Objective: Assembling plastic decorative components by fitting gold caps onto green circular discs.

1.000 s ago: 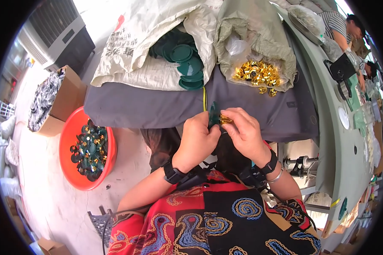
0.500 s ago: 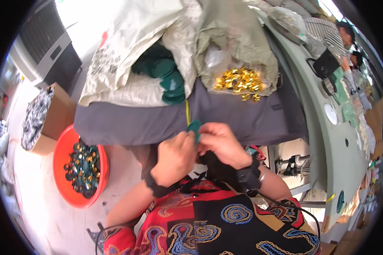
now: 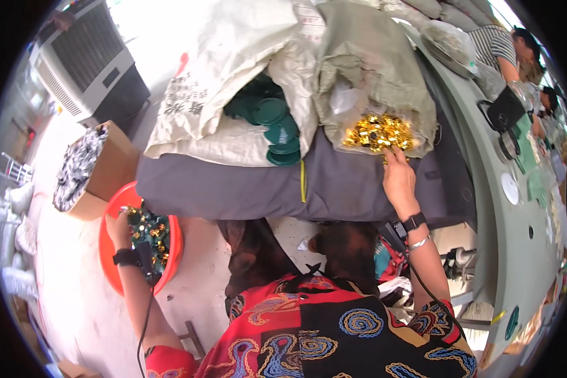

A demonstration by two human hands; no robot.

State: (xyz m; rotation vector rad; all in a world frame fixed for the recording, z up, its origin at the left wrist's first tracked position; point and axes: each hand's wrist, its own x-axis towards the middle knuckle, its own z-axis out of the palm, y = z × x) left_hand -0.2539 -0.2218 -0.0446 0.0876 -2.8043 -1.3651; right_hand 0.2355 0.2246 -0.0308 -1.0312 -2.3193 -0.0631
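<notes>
My left hand [image 3: 118, 228] is at the left side of a red-orange basin [image 3: 178, 236], over a heap of dark green discs with gold pieces [image 3: 152, 234]. Its fingertips are partly hidden, and I cannot make out whether a piece is in them. Stretched forward, my right hand [image 3: 399, 181] touches the near edge of a pile of shiny gold pieces [image 3: 378, 131] with its fingers slightly apart. The pile lies in the mouth of a greenish sack [image 3: 375, 57]. Left of that, flat green discs [image 3: 282, 135] spill from a white woven sack [image 3: 189, 120].
Both sacks lie on a grey cloth-covered surface [image 3: 233, 189] with a yellow strip [image 3: 303, 181]. A cardboard box [image 3: 110, 167] of grey-black material and an air cooler [image 3: 85, 63] stand left. A green table [image 3: 466, 120] runs along the right, where another person [image 3: 498, 50] sits.
My hands were together around a green disc above my lap. They have parted: the left went to the basin, the right forward to the gold pieces. The view has shifted slightly.
</notes>
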